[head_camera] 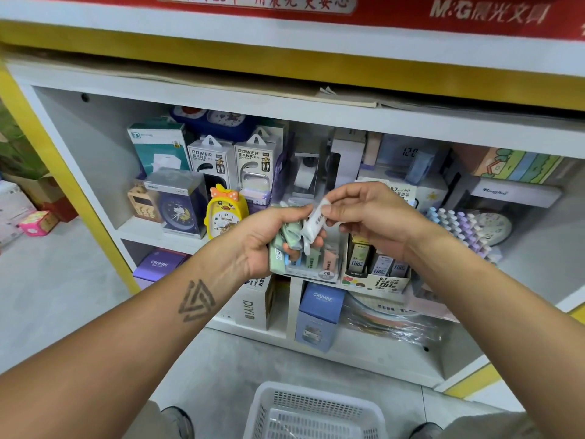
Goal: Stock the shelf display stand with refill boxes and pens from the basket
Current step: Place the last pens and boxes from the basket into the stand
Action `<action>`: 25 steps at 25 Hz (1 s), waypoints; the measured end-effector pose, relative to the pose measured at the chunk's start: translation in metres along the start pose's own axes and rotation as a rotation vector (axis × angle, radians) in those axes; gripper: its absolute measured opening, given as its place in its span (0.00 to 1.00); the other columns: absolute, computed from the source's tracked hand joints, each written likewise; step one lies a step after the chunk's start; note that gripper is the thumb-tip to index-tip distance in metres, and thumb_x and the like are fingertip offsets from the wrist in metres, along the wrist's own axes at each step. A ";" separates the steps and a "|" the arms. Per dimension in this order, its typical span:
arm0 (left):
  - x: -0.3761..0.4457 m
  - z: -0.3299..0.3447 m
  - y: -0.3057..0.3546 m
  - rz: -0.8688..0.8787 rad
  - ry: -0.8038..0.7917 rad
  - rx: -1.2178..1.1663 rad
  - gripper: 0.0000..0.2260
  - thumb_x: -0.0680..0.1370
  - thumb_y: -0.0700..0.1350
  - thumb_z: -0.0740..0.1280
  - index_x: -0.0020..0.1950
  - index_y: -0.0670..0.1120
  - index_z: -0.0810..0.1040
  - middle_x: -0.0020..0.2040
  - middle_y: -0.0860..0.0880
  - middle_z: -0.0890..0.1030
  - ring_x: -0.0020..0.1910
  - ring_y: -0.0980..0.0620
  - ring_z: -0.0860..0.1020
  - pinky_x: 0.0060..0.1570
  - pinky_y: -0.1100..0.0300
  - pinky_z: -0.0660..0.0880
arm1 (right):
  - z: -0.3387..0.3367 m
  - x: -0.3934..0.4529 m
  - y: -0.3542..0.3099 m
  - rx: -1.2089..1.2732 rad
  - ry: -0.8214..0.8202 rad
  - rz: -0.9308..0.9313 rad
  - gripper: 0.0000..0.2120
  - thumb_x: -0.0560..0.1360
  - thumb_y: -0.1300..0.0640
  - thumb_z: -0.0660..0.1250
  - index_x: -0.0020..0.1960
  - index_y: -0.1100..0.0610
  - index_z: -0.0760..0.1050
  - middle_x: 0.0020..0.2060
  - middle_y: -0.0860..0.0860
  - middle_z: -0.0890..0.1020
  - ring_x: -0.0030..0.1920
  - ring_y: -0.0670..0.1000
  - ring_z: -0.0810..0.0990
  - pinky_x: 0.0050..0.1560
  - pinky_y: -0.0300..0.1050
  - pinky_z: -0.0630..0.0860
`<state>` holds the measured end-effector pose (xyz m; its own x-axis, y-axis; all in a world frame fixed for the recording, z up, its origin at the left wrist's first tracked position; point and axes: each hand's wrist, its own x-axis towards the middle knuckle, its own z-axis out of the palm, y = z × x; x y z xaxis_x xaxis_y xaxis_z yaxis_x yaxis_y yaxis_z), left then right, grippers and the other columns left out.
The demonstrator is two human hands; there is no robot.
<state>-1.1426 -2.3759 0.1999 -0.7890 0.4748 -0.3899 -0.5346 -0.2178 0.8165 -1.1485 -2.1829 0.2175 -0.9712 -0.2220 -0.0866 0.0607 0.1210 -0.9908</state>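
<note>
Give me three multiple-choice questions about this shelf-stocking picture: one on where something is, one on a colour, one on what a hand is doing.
1. Where is the white plastic mesh basket?
A. On the floor below the hands
B. On the top shelf
C. In the left hand

2. What colour is the duck-shaped alarm clock?
A. Blue
B. Yellow
C. Black

3. What is the right hand doing?
A. Hanging idle
B. Resting flat on the shelf
C. Pinching a small white refill box

Answers: A, it sits on the floor between the feet; B, its body is yellow; C, thumb and fingers pinch the box's top end.
</note>
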 end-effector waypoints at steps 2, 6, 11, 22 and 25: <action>0.001 -0.002 0.000 -0.017 0.070 -0.013 0.10 0.79 0.45 0.67 0.51 0.39 0.80 0.39 0.41 0.83 0.32 0.49 0.83 0.16 0.69 0.63 | -0.006 0.000 -0.003 0.083 0.034 -0.013 0.08 0.72 0.68 0.73 0.51 0.64 0.80 0.40 0.59 0.86 0.37 0.50 0.83 0.35 0.37 0.78; 0.003 -0.005 0.000 -0.033 0.189 0.006 0.08 0.79 0.45 0.67 0.48 0.39 0.78 0.38 0.41 0.85 0.32 0.49 0.84 0.16 0.69 0.64 | -0.012 0.000 -0.004 0.008 0.095 -0.057 0.07 0.72 0.68 0.74 0.50 0.61 0.83 0.39 0.57 0.86 0.37 0.50 0.82 0.38 0.39 0.79; 0.004 -0.003 0.000 -0.038 0.196 0.023 0.09 0.79 0.46 0.67 0.49 0.41 0.79 0.39 0.43 0.85 0.34 0.49 0.85 0.18 0.68 0.66 | -0.012 0.001 -0.005 -0.026 0.107 -0.063 0.08 0.78 0.64 0.69 0.54 0.56 0.83 0.43 0.53 0.84 0.39 0.52 0.84 0.39 0.46 0.82; 0.006 0.001 0.000 -0.081 0.186 -0.033 0.08 0.78 0.47 0.68 0.45 0.43 0.79 0.36 0.46 0.83 0.29 0.51 0.80 0.26 0.65 0.72 | -0.018 -0.004 -0.002 0.059 0.063 -0.025 0.11 0.77 0.75 0.62 0.57 0.68 0.79 0.50 0.64 0.84 0.45 0.54 0.86 0.45 0.36 0.81; 0.005 0.002 0.000 -0.084 0.193 -0.009 0.08 0.78 0.47 0.68 0.45 0.42 0.80 0.37 0.46 0.83 0.29 0.52 0.81 0.27 0.65 0.72 | -0.020 -0.004 -0.002 -0.070 0.071 -0.101 0.09 0.77 0.73 0.66 0.55 0.66 0.77 0.41 0.62 0.85 0.41 0.54 0.86 0.43 0.39 0.82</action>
<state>-1.1460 -2.3718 0.1991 -0.7842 0.3196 -0.5320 -0.6034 -0.1923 0.7739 -1.1490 -2.1632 0.2216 -0.9855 -0.1678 0.0236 -0.0523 0.1693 -0.9842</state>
